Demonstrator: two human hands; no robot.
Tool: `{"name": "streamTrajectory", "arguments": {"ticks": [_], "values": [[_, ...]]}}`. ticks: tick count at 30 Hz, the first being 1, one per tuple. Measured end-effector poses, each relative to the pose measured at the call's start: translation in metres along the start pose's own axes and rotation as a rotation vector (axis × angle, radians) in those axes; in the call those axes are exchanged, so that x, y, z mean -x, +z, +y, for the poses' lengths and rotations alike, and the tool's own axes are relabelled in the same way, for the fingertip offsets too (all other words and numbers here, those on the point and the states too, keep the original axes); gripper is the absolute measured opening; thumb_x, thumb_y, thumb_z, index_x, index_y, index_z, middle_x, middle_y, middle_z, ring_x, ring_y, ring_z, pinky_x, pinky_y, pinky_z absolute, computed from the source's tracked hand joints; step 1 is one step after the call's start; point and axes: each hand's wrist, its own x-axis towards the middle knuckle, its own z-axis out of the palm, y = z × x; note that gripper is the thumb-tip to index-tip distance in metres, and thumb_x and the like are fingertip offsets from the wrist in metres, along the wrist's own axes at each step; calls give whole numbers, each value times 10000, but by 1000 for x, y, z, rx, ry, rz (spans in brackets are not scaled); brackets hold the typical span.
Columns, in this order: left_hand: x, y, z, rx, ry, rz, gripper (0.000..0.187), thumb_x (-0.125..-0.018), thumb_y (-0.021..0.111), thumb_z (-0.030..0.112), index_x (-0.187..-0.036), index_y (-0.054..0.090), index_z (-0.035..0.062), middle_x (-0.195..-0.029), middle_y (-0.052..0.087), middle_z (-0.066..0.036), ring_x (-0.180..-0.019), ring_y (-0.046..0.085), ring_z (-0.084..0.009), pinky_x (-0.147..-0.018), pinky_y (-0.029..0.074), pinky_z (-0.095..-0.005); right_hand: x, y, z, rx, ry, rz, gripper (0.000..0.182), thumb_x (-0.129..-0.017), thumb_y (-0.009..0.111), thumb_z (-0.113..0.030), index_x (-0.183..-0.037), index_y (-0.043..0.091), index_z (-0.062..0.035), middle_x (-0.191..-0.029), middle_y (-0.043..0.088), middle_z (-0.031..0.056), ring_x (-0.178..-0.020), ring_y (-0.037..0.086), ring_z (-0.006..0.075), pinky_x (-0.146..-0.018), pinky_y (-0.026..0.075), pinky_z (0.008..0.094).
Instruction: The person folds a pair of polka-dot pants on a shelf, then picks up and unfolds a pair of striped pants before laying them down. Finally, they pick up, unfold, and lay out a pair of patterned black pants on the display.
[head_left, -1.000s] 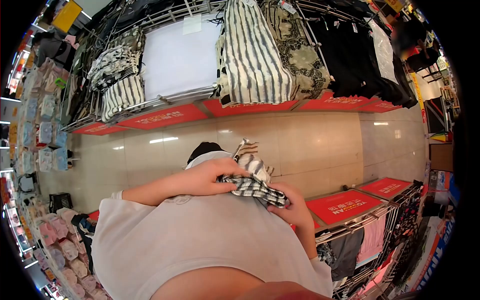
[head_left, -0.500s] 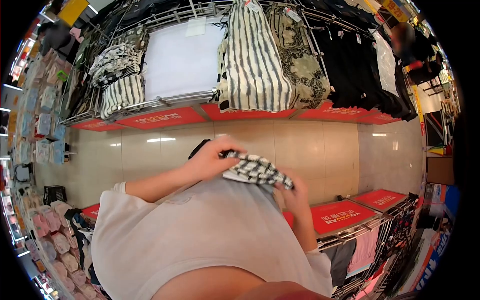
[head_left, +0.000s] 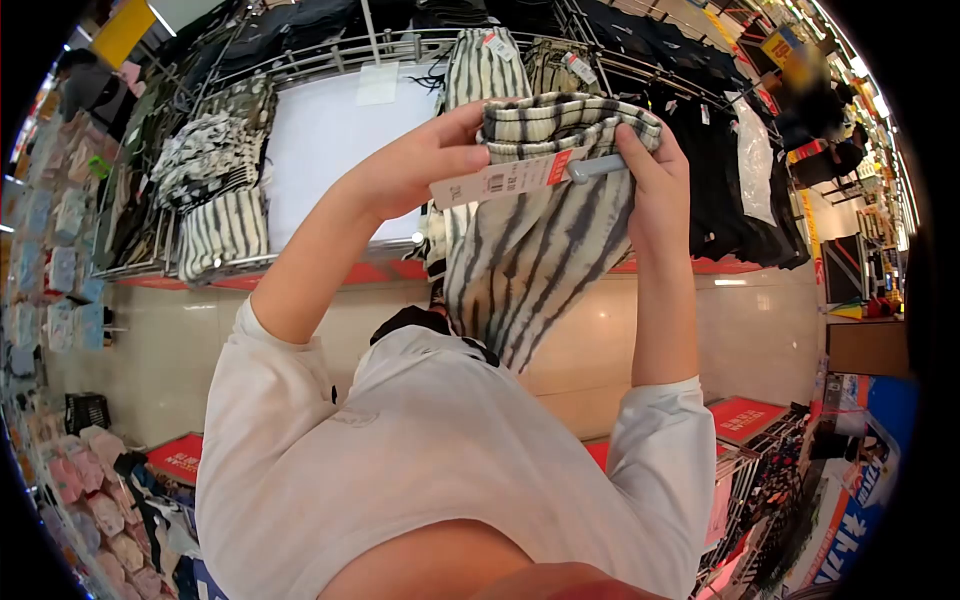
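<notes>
Cream-and-black striped trousers hang from both my hands, their gathered waistband uppermost and the legs dropping toward my body. My left hand is closed on the left end of the waistband, thumb in front. At the other end, my right hand grips the band, its thumb on the front of it. A white and red price tag dangles below the waistband near my left fingers. Beside my right thumb sits a grey security tag, fixed to the cloth.
Ahead is a metal display rack with a white board. Folded striped clothes lie on its left, black garments on its right. Hanging packs line the far left. A person stands at the upper left.
Both hands have risen from near my waist toward the rack. The striped garment, bunched before, now hangs down lengthwise with its tags showing.
</notes>
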Motion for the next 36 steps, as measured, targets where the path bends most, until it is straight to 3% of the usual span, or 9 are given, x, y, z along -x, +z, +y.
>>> {"name": "streamTrajectory", "arguments": {"ticks": [4,11,16,19,23,28,31,33,36], "values": [[-28,-40,2,30,50,-20,1093,-752,874,198,-1616,212,97,-1502,481,-105,-1366,469,-218,-1156,356,-364,-44,21,-1,78,88,11,262,-968,668,-83,-1202,627,27,-1059,714,60,-939,657,111,-864,510,266],[-63,-77,-42,437,104,13,1116,-746,910,250,-1614,223,109,-1465,519,-113,-1311,537,-219,-1128,407,-360,-91,23,25,0,196,22,297,-960,680,-82,-1225,613,32,-1082,714,73,-970,666,128,-910,516,298],[-71,-68,-61,653,59,195,562,-935,683,41,-1432,424,3,-1316,620,-165,-1153,656,-243,-992,550,-392,-94,23,32,-35,189,42,319,-963,682,-94,-1245,601,31,-1110,707,92,-1000,671,154,-922,529,319],[-76,-42,-57,838,-44,123,508,-924,659,-4,-1395,471,-13,-1270,651,-161,-1142,660,-243,-999,547,-397,-91,19,33,-78,153,34,329,-966,680,-98,-1257,592,30,-1128,703,102,-1011,673,163,-924,535,322],[-70,14,-64,491,24,246,587,-818,772,-21,-1353,532,-16,-1247,670,-118,-1139,651,-210,-995,538,-371,-70,7,28,-86,142,0,328,-971,671,-95,-1263,591,32,-1135,702,104,-1023,671,163,-934,533,329],[-46,41,-54,192,296,331,1181,-760,848,19,-1639,69,131,-1448,485,-135,-1266,545,-217,-1061,451,-366,-29,-24,7,-64,113,-54,327,-972,670,-94,-1266,598,31,-1139,699,93,-1037,662,156,-947,522,328],[-28,56,-61,-142,409,438,1206,-754,862,48,-1643,55,170,-1353,533,-120,-1197,569,-206,-1041,460,-372,3,-43,0,-32,94,-121,337,-967,678,-99,-1272,603,24,-1152,694,82,-1046,651,145,-940,514,312],[-16,60,-66,-312,480,499,1014,-740,874,70,-1578,306,124,-1220,582,-111,-1096,605,-225,-969,489,-364,24,-56,1,30,89,-188,352,-958,688,-101,-1278,606,21,-1161,688,69,-1051,638,136,-933,502,295],[1,82,-61,-629,564,382,445,-702,906,129,-1057,658,28,-1068,628,-111,-1008,616,-277,-873,501,-350,55,-73,-1,83,88,-223,370,-947,699,-107,-1292,611,-8,-1201,668,63,-1061,623,122,-928,492,273]]}}
